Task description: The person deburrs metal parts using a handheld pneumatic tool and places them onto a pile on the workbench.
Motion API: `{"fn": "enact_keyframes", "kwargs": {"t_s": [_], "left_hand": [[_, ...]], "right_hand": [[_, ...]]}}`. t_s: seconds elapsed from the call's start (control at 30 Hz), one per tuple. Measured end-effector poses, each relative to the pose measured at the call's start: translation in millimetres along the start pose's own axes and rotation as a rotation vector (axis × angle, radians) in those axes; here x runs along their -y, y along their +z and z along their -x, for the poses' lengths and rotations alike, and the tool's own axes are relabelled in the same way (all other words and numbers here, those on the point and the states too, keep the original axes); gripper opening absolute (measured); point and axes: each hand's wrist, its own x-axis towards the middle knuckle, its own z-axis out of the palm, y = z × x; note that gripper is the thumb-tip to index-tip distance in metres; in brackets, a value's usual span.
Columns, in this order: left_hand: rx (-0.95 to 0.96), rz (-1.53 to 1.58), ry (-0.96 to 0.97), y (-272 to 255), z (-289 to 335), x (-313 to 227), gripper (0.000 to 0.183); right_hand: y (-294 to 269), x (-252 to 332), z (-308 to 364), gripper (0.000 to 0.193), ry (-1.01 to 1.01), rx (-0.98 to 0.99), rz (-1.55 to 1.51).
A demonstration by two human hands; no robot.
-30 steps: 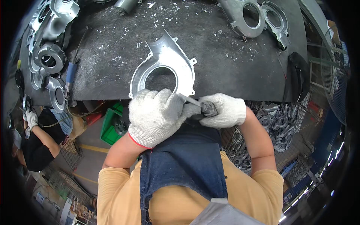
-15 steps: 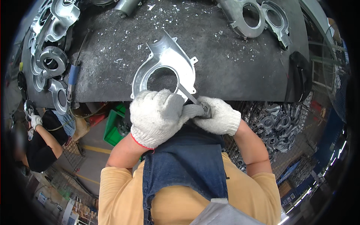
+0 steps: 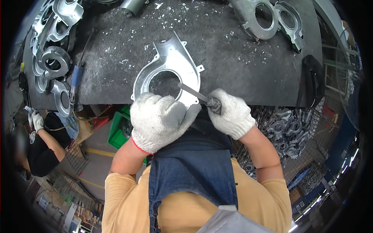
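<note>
A silver cast-metal blower housing (image 3: 182, 58) lies at the near edge of the table, its round opening towards me and its open neck pointing away. My left hand (image 3: 157, 118), in a white knit glove, is closed over the near-left rim of the housing, with the thumb along its lower right. In my right hand (image 3: 231, 112), gloved too, is a flat file (image 3: 192, 92) gripped by its dark handle. The file's narrow blade slants up to the left over the housing, and its tip reaches into the right side of the opening. The fingers beneath the handle are partly hidden.
Metal castings (image 3: 56, 62) are heaped at the table's left, beside a blue-handled tool (image 3: 76, 77). More housings (image 3: 264, 19) lie far right. Metal chips litter the dark table (image 3: 241, 77). A bin of parts (image 3: 287, 132) and a green crate (image 3: 116, 134) stand below; a co-worker (image 3: 48, 145) is at left.
My right hand has moved slightly right and turned, so the file lies flatter with its tip further up and left. The left thumb has come away from the file's handle; the housing has shifted slightly left.
</note>
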Motion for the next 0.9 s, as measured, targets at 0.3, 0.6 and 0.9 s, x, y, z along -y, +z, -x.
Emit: {"fn": "enact_keyframes", "kwargs": {"t_s": [0.3, 0.6, 0.9], "left_hand": [[-0.024, -0.078, 0.026, 12.7, 11.4, 6.8, 0.032], [0.004, 0.039, 0.099, 3.7, 33.7, 53.7, 0.067], [-0.013, -0.101, 0.312, -2.6, 50.1, 85.4, 0.028]], "right_hand": [[-3.9, -7.4, -10.8, 0.021, 0.093, 0.376, -0.248], [-23.9, -27.5, 6.0, 0.02, 0.489, 0.419, -0.693], [-5.2, -14.6, 28.0, 0.024, 0.272, 0.403, -0.513]]}}
